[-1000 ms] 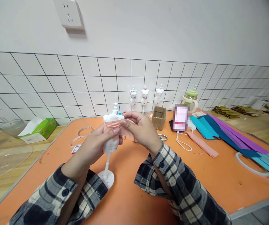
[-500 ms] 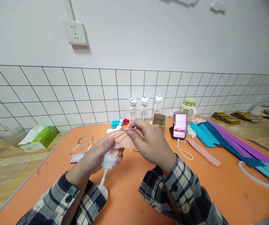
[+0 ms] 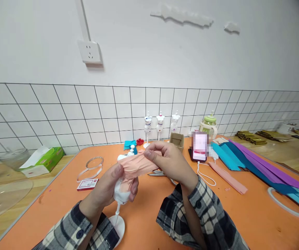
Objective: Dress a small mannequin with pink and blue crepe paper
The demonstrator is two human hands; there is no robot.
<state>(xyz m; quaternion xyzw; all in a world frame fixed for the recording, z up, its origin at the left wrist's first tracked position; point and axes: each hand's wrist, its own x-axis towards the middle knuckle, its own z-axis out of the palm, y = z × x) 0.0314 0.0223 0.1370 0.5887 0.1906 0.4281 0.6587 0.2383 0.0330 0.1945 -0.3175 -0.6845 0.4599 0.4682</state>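
Observation:
A small white dress form (image 3: 121, 195) on a thin stand with a round base leans slightly over the orange table. My left hand (image 3: 110, 184) wraps round its torso, thumb pressing a strip of peach fabric (image 3: 136, 164) against it. Part of the fabric hangs down over the form's front. The other end is pinched between the thumb and fingers of my right hand (image 3: 166, 161), which holds it stretched out to the right, gathered in creases. Scissors (image 3: 158, 173) lie behind my right hand, partly hidden by it.
Three small dress forms (image 3: 160, 124) stand at the back beside a cardboard box (image 3: 176, 141). A phone (image 3: 199, 147) with a white cable and a green-lidded bottle (image 3: 209, 124) are to the right. Coloured fabric strips (image 3: 264, 159) lie far right; a red-white box (image 3: 87, 184) lies left.
The fabric has gone from folded over to drawn out lengthwise, with my right hand slightly lower in relation to the form. The scissors show more. The camera view has tilted upward.

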